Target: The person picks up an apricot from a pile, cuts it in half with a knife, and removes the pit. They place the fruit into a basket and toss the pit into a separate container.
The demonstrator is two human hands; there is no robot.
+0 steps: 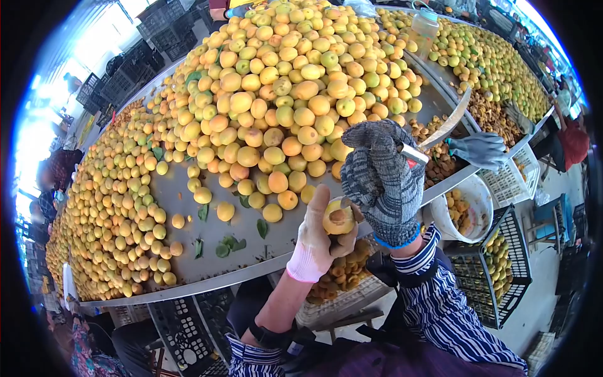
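My left hand (316, 234), in a pale pink-white glove, grips an apricot (338, 220) between thumb and fingers. The fruit is cut, and its opened face with a brownish middle is turned up towards me. Right beside it, my right hand (384, 179) wears a grey knitted glove with a blue cuff and is closed around a knife. The curved blade of the knife (450, 120) points up and to the right, away from the fruit. A big heap of apricots (282, 94) lies on the metal table (207, 248) just beyond both hands.
Below my hands is a crate of apricot pieces (342, 276). To the right are a white bucket (474, 220), a black crate (496, 270) and a white basket (518, 176). A grey glove (478, 149) lies by the table edge; a plastic jug (424, 31) stands further back. Other people sit around.
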